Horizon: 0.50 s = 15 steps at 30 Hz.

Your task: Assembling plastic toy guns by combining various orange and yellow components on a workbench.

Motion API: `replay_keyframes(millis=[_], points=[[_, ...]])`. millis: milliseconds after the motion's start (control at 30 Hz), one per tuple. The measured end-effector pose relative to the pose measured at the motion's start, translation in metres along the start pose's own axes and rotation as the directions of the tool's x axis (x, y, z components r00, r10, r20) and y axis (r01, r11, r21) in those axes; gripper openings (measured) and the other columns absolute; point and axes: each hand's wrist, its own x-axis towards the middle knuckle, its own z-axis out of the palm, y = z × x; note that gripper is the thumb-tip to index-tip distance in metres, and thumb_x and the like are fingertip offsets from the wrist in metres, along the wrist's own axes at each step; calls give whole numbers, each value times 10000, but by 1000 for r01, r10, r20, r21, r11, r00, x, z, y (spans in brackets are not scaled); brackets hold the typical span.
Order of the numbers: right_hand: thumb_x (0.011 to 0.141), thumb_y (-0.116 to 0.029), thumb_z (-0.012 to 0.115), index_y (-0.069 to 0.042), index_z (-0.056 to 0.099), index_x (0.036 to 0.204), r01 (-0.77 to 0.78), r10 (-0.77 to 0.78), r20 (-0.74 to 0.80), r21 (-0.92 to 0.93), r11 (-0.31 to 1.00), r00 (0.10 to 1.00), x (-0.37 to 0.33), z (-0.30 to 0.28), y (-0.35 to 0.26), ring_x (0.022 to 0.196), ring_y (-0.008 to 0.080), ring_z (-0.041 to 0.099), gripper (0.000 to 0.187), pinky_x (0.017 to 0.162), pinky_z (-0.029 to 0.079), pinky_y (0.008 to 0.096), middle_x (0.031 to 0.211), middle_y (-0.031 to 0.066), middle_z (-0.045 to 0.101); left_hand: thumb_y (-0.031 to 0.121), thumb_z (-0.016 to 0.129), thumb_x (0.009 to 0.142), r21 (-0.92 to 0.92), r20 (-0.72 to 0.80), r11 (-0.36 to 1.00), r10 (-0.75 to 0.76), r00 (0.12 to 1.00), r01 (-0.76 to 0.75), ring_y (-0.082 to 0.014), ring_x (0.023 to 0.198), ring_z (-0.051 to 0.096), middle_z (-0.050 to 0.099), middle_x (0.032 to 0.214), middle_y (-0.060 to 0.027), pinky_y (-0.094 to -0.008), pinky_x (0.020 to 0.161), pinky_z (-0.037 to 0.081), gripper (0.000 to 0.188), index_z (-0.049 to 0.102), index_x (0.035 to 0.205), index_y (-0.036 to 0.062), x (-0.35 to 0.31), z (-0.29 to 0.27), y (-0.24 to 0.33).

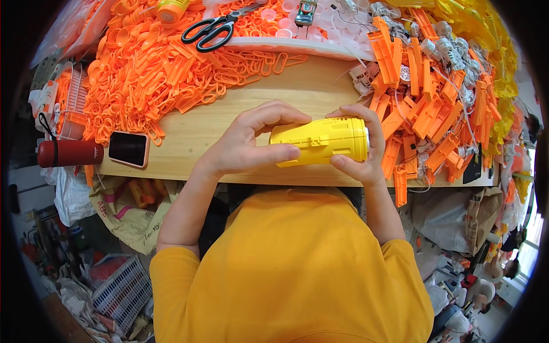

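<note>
Above the near edge of the wooden table, a yellow cylindrical plastic housing (320, 140) lies sideways between my two hands. My left hand (251, 137) grips its left end, thumb along the near side and fingers over the top. Around the right end curls my right hand (366, 143), its thumb pressed on the lower side. A bit of white shows at that right end, partly covered by my fingers. The housing has slots and a raised latch-like piece along its side.
Orange plastic clips and spoon-shaped parts (154, 74) are heaped at left, with black-handled scissors (214, 30) behind. Orange strips with wired white units (429, 108) pile at right. A phone (128, 149) and red flask (71, 154) lie near the left edge of the wooden table (246, 103).
</note>
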Motion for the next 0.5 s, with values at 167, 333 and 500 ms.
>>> replay_keyframes(millis=[167, 333, 500], points=[[699, -201, 762, 4, 410, 1267, 7, -7, -13, -29, 1000, 1000, 1, 5, 5, 1019, 199, 550, 699, 886, 451, 312, 1124, 157, 553, 190, 793, 697, 366, -6, 901, 254, 967, -234, -251, 1016, 591, 602, 1090, -122, -333, 898, 463, 601, 556, 1226, 34, 8, 17, 1], [709, -214, 753, -10, 379, 1296, 27, -23, 51, -81, 996, 998, 7, 5, 9, 1015, 190, 531, 725, 886, 436, 308, 1139, 149, 530, 173, 815, 614, 528, -155, 820, 349, 924, -221, -300, 887, 619, 618, 991, -144, -359, 767, 516, 691, 555, 1243, 58, 3, 31, -14], [730, -188, 765, -63, 372, 1209, 289, -295, -159, -63, 955, 942, 18, 17, 15, 1017, 235, 545, 631, 882, 452, 344, 1193, 209, 466, 167, 827, 594, 589, -249, 778, 430, 868, -216, -285, 845, 624, 618, 960, -136, -353, 730, 523, 700, 566, 1234, 59, 5, 36, -19]])
